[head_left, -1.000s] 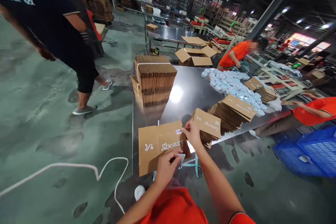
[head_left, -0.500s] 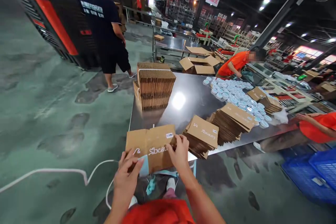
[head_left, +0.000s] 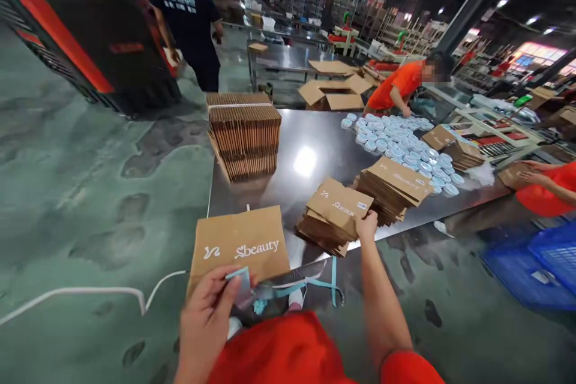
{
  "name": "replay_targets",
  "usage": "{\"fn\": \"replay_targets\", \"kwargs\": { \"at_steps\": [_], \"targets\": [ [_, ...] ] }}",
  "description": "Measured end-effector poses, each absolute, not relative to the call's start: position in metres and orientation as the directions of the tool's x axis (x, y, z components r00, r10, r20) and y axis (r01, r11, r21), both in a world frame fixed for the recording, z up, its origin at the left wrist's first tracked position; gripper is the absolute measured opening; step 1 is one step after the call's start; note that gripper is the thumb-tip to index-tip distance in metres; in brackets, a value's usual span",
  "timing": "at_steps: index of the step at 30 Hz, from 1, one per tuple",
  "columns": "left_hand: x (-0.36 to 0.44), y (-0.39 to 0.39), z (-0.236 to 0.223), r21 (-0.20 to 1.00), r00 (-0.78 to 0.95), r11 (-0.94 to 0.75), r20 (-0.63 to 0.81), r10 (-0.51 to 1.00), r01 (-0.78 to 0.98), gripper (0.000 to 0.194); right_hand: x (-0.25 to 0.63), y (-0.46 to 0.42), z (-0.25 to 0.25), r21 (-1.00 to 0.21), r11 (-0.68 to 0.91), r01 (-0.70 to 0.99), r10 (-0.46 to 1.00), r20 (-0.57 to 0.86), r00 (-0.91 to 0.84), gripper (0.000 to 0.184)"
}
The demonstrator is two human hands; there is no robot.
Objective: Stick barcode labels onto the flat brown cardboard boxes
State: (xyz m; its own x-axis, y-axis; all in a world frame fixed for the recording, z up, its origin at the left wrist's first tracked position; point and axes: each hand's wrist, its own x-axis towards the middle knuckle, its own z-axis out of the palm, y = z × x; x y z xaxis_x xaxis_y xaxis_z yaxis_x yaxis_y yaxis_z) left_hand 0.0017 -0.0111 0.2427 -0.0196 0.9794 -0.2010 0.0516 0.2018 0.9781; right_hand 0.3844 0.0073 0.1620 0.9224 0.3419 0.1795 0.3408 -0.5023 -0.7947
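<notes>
A flattened brown Sbeauty carton (head_left: 337,197) tops the near stack of flattened cartons (head_left: 320,234), at the front edge of a shiny metal desk (head_left: 324,139). My right grip (head_left: 367,226) is closed on that carton's right edge, just below its small white barcode label (head_left: 361,206). My left grip (head_left: 215,297) pinches a small pale blue sheet (head_left: 242,288) between thumb and fingers, in front of a single Sbeauty carton (head_left: 240,234) lying flat at the near left corner; I cannot tell whether my fingers touch that carton.

Right of my stack, just beside it, leans a second stack of cartons (head_left: 389,189). Beyond it spreads a crowd of round pale blue containers (head_left: 396,141). At the far left of the desk stands a strapped bundle of cartons (head_left: 245,138). Past the far edge, near a cardboard box with spread flaps (head_left: 333,99), a co-worker in orange (head_left: 395,85) bends forward.
</notes>
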Motion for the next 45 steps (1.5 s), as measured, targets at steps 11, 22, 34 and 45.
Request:
{"fn": "replay_targets", "kwargs": {
  "at_steps": [11,22,34,45],
  "targets": [
    [-0.031,0.009,0.241,0.968,0.184,0.199,-0.225,0.957,0.150,0.028,0.290,-0.120,0.133,-0.743,-0.589,0.317,0.288,0.173,0.942,0.041],
    [-0.040,0.025,0.225,0.979,0.370,0.191,-0.202,0.907,0.068,0.017,0.204,-0.212,0.127,-0.740,-0.669,0.071,0.120,-0.013,0.993,0.037],
    [-0.007,0.024,0.220,0.987,0.459,0.160,-0.133,0.879,-0.021,0.012,0.134,-0.041,0.244,-0.933,0.033,0.360,0.929,0.161,0.333,0.013],
    [0.042,0.006,0.245,0.973,0.060,0.224,-0.221,0.973,-0.053,0.027,0.187,-0.001,0.246,-0.966,0.096,0.241,0.995,0.093,-0.024,0.013]
  ]
}}
